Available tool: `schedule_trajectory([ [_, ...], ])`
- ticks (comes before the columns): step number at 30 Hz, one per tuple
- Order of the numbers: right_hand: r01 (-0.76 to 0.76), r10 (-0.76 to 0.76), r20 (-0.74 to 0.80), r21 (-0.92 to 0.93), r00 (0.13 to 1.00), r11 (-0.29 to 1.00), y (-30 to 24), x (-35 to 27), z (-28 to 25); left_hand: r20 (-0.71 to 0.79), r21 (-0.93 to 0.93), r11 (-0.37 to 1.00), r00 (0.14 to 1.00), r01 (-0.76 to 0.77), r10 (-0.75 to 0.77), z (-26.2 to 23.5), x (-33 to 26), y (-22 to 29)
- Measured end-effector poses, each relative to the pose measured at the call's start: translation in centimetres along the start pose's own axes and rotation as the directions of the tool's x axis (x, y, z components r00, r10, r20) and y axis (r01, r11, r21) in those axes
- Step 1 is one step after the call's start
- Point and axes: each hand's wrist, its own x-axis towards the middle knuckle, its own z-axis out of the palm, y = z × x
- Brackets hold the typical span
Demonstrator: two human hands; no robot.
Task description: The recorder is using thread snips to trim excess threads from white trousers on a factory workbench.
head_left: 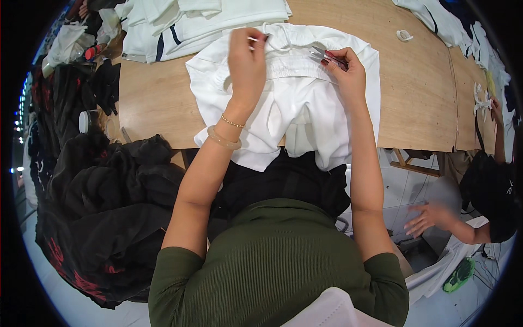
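One white garment [313, 95] lies spread in front of you, its soft cloth loosely creased and its lower parts draping over the near edge of the smooth wooden table [419, 92]. Its elastic waistband [299, 66] is gathered into fine, close ridges, and a thin white drawstring [285, 39] curves out above it. Beyond the garment, to the left, you have folded white pieces [201, 27] with dark stripes; a small pale ring [403, 36] sits to the right. A bulky, rumpled heap of black cloth [114, 196] with red markings fills the space beside your left arm.

Your left hand [248, 62] is above the waistband, fingers together, pinching a slim white strand [252, 39]; slight blur hides exactly where it leads. Your right hand [350, 66] is curled around small snips [339, 61], thumb and fingers clamped on the dark red handle, with the slender metal blades pointing left over the waistband.
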Motion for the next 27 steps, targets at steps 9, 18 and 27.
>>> schedule_trajectory([
  [9,-0.001,0.002,0.009,-0.09,1.0,0.996,0.3,0.1,-0.1,0.562,0.182,0.966,0.826,-0.182,0.049,0.9,-1.5,-0.8],
  [18,0.015,-0.011,0.039,-0.101,0.999,0.995,-0.5,0.1,-0.1,0.579,0.183,0.936,0.802,-0.302,0.145,1.4,-0.6,-1.3],
  [27,0.297,-0.213,0.207,-0.632,0.955,0.716,-3.0,-0.8,0.0,0.612,0.143,0.989,0.783,0.025,-0.109,1.3,-0.4,-2.0],
])
